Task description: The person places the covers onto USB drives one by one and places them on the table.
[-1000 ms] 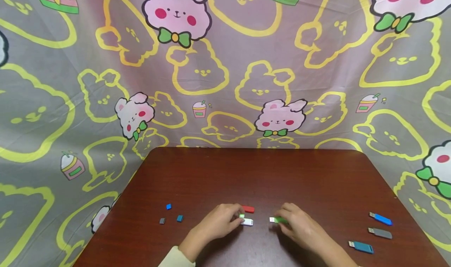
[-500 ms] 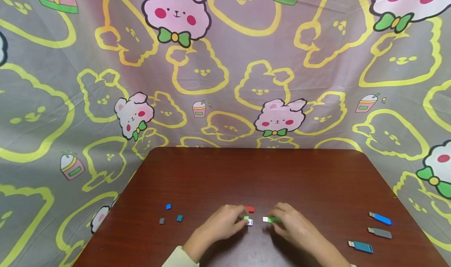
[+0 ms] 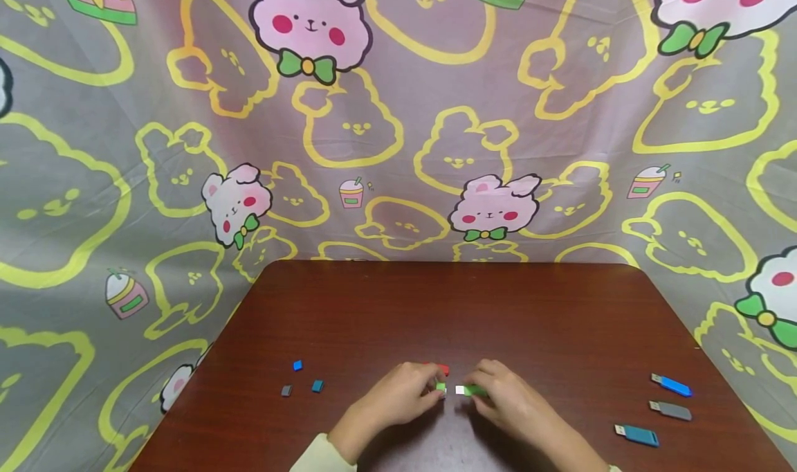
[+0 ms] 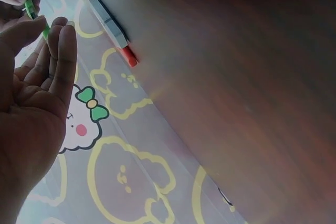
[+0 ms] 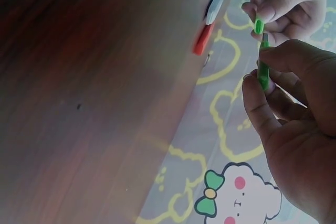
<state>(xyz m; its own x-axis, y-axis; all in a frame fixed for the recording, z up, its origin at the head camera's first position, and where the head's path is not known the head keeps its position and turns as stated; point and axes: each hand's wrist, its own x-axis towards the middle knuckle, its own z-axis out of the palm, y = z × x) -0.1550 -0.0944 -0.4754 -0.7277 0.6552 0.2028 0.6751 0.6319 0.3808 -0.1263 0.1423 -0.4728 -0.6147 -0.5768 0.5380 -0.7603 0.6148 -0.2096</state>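
Note:
My left hand [image 3: 405, 392] pinches a small green cap [image 5: 259, 25] between thumb and fingers. Facing it, my right hand [image 3: 507, 396] pinches a green USB stick [image 5: 263, 69] whose bare metal plug [image 3: 460, 390] points at the cap. A narrow gap separates plug and cap in the head view. On the table beyond the hands lie a red USB stick [image 3: 444, 369] and a white USB stick [image 4: 107, 19]. In the head view the left hand hides most of the white one and part of the red one.
Uncapped blue [image 3: 672, 385], grey [image 3: 670, 410] and teal [image 3: 638, 435] USB sticks lie at the table's right. Loose blue [image 3: 297, 365], grey [image 3: 286, 391] and teal [image 3: 317, 386] caps sit at the left. A patterned cloth [image 3: 398, 112] hangs behind the brown table [image 3: 461, 306].
Both hands have come closer together: the right moved left with the green USB stick, the left slightly right with the cap. The left hand now covers more of the white USB stick.

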